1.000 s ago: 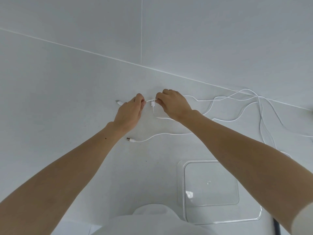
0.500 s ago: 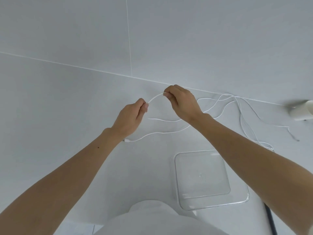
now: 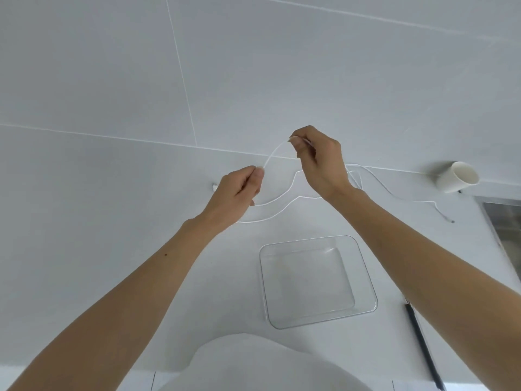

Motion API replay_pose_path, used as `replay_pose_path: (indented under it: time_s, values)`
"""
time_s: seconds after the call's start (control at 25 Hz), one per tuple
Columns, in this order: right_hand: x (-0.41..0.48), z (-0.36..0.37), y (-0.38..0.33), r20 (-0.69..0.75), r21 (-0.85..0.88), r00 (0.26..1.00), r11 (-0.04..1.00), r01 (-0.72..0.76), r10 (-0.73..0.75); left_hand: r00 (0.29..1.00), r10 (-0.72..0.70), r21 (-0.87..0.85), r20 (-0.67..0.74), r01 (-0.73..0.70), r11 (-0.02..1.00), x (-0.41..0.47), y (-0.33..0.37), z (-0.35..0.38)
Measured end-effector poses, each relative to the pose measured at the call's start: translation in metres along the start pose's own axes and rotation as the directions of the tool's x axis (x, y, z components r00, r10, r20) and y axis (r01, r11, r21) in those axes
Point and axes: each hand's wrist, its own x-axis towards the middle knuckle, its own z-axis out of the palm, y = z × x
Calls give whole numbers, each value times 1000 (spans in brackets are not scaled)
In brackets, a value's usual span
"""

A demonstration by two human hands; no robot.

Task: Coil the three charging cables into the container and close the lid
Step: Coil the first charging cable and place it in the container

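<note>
Both hands raised over a white worktop (image 3: 84, 193), one white charging cable (image 3: 275, 153) strung between them. Left hand (image 3: 239, 193) pinches one end, thumb & forefinger shut on it; right hand (image 3: 318, 162), higher & farther back, pinches the same cable a short way along, fingers (image 3: 296, 142) closed round it. The held span arcs up from lower left to upper right, so its long axis runs diagonally btwn the two grips. The slack drops behind the right wrist & trails off right across the worktop toward a far plug tip (image 3: 452, 221), near a white cup (image 3: 456, 176) lying on its side. More white cable runs (image 3: 270, 201) curve on the surface below the hands; a connector (image 3: 214, 187) lies just left of the left hand. Clear container (image 3: 366, 263) sits empty, nearer the body, below & slightly right of the hands, closer to the right arm. No lid can be made out. Likely next: right hand feeds a loop back to the left-hand pinch, w/ slack drawn in from the right.
</note>
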Motion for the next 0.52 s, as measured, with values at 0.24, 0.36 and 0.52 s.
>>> replay_pose_path:
  time_s: [0.24,0.36,0.52]
  values:
    - [-22,-51,5,-67,117,993,990,-84,92,998,-7,-270,65,24,963,-25,64,47]
    - [-34,-74,11,-61,114,993,989,-96,104,992,-45,-394,122,90,915,-34,89,70]
    - [-48,-102,20,-8,103,994,989,-106,108,983,-66,-533,169,147,833,-44,117,97]
